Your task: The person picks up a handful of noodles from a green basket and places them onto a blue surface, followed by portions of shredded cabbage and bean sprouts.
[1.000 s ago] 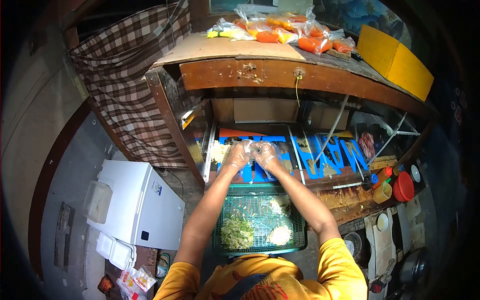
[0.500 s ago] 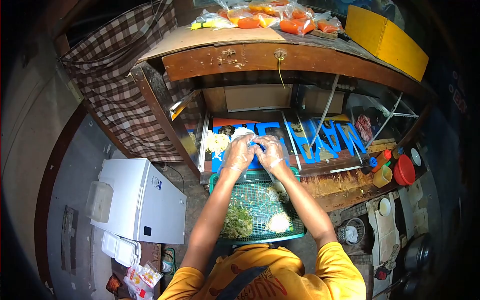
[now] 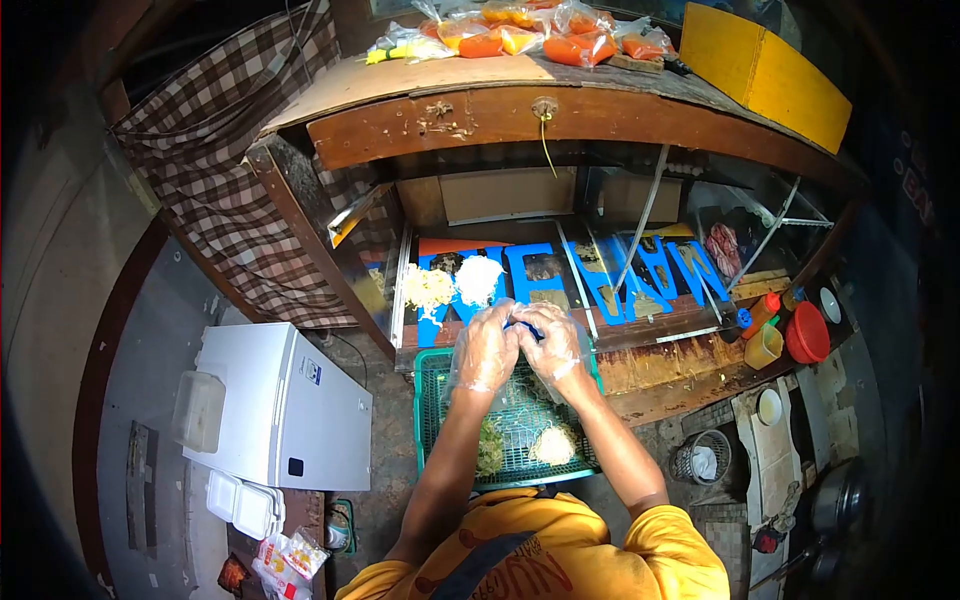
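My left hand (image 3: 487,352) and my right hand (image 3: 553,348), both in clear plastic gloves, meet in front of me with fingers curled inward and fingertips close together. Whatever they hold, if anything, is hidden from this angle. They hover over the far end of a green plastic basket (image 3: 424,410). Shredded greens (image 3: 490,447) and a pale shredded heap (image 3: 553,446) lie inside it, partly covered by my left arm. Beyond my hands, yellow noodles (image 3: 428,288) and a white heap of what look like thin noodles (image 3: 479,280) rest on the blue-lettered panel (image 3: 515,270).
Bags of orange liquid (image 3: 580,48) and a yellow box (image 3: 765,75) sit on the upper shelf. A white freezer (image 3: 290,400) stands left, foam boxes (image 3: 245,502) below it. Sauce bottles (image 3: 762,312) and a red bowl (image 3: 806,333) are right.
Both hands have drawn back toward me, from the blue-lettered panel to above the basket's far end. The white heap, partly covered before, is now in full sight. My view has shifted slightly.
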A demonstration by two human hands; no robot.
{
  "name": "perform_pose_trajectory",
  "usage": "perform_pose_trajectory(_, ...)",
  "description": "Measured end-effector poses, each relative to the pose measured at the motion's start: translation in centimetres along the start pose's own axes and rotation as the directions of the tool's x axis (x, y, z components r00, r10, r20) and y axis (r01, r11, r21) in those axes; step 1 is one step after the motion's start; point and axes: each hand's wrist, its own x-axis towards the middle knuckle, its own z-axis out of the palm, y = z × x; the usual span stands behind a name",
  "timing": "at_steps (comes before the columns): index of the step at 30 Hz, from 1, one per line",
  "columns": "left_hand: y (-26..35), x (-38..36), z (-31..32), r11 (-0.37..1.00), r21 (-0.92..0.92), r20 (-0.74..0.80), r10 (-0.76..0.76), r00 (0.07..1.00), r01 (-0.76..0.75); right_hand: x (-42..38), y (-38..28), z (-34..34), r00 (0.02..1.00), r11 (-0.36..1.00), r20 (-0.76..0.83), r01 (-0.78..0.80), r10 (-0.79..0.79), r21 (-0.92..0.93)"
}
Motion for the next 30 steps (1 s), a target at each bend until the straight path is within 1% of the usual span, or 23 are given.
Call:
perform_pose_trajectory(1, -0.2, -0.4, 0.4, 0.999, 0.020, -0.048, 0.028, 0.998, -0.027, -0.4, -0.3, -0.1, 1.000, 1.000, -0.011, -0.014, 0.014, 0.011)
perform_pose_trajectory(2, -0.3, -0.9, 0.5, 0.999, 0.018, -0.043, 0.033, 0.999, -0.032, -0.8, -0.4, -0.1, 1.000, 1.000, -0.015, -0.018, 0.018, 0.007)
perform_pose_trajectory(4, 0.1, -1.6, 0.1, 1.000, -0.007, -0.005, -0.009, 1.000, 0.009, -1.5, -0.6, -0.2, 0.999, 1.000, -0.044, 0.011, -0.010, 0.007)
perform_pose_trajectory(6, 0.1, -1.9, -0.1, 1.000, -0.005, 0.014, -0.016, 1.000, 0.016, -2.4, -1.0, -0.1, 0.999, 1.000, -0.038, -0.020, 0.021, 0.022)
perform_pose_trajectory(10, 0.4, -3.1, -0.4, 1.000, -0.002, -0.010, 0.015, 1.000, -0.015, -4.3, -1.5, 0.2, 0.997, 0.998, -0.033, -0.065, 0.066, 0.022)
perform_pose_trajectory(12, 0.4, -3.9, -0.2, 0.998, -0.058, -0.042, 0.037, 0.998, -0.040, -5.2, -1.6, 0.2, 0.996, 0.996, -0.039, -0.082, 0.083, 0.023)
perform_pose_trajectory(14, 0.6, -4.6, 0.0, 0.998, -0.055, -0.028, 0.018, 0.999, -0.019, -6.2, -1.6, 0.2, 0.995, 0.996, -0.028, -0.094, 0.094, 0.002)
perform_pose_trajectory(16, 0.8, -5.0, 0.3, 0.993, -0.056, -0.045, 0.105, 0.993, -0.107, -7.1, -1.4, 0.2, 0.994, 0.994, -0.022, -0.106, 0.106, -0.019)
perform_pose_trajectory(17, 1.0, -5.4, 0.4, 0.989, -0.100, -0.025, 0.104, 0.994, -0.106, -7.6, -1.4, 0.3, 0.992, 0.991, -0.013, -0.125, 0.125, -0.046)
perform_pose_trajectory(18, 0.8, -5.8, 0.7, 0.989, -0.103, -0.018, 0.103, 0.994, -0.105, -8.0, -1.5, 0.2, 0.990, 0.987, -0.004, -0.144, 0.144, -0.073)
perform_pose_trajectory(21, 0.1, -7.1, 1.5, 0.974, -0.113, -0.031, 0.196, 0.980, -0.198, -9.6, -2.0, 0.1, 0.983, 0.980, 0.005, -0.185, 0.186, -0.073)
perform_pose_trajectory(22, -0.1, -7.7, 1.7, 0.975, -0.114, -0.026, 0.191, 0.981, -0.192, -10.4, -2.1, 0.0, 0.978, 0.975, 0.013, -0.205, 0.207, -0.088)
perform_pose_trajectory(24, -1.0, -8.6, 2.5, 0.960, -0.073, -0.061, 0.266, 0.962, -0.270, -11.6, -1.8, 0.1, 0.975, 0.972, 0.012, -0.220, 0.221, -0.081)
perform_pose_trajectory(25, -1.3, -9.2, 2.6, 0.966, -0.032, 0.015, 0.259, 0.966, -0.258, -12.1, -1.6, 0.1, 0.968, 0.962, 0.014, -0.248, 0.251, -0.111)
perform_pose_trajectory(26, -1.9, -9.7, 2.9, 0.967, -0.033, 0.018, 0.254, 0.967, -0.253, -12.6, -1.3, 0.1, 0.960, 0.951, 0.015, -0.274, 0.279, -0.142)
perform_pose_trajectory(27, -2.6, -10.0, 3.4, 0.913, 0.116, 0.023, 0.391, 0.920, -0.391, -13.1, -0.8, 0.1, 0.951, 0.940, 0.040, -0.296, 0.306, -0.169)
perform_pose_trajectory(28, -3.2, -10.3, 3.9, 0.819, 0.260, 0.050, 0.518, 0.854, -0.512, -13.5, -0.3, 0.2, 0.950, 0.939, 0.042, -0.300, 0.311, -0.170)
perform_pose_trajectory(29, -3.6, -10.6, 4.6, 0.821, 0.255, 0.053, 0.515, 0.855, -0.510, -13.9, 0.2, 0.3, 0.934, 0.919, 0.041, -0.340, 0.355, -0.201)
perform_pose_trajectory(30, -3.7, -10.8, 5.2, 0.922, 0.074, 0.067, 0.376, 0.924, -0.380, -14.3, 0.7, 0.4, 0.917, 0.895, 0.035, -0.380, 0.398, -0.232)
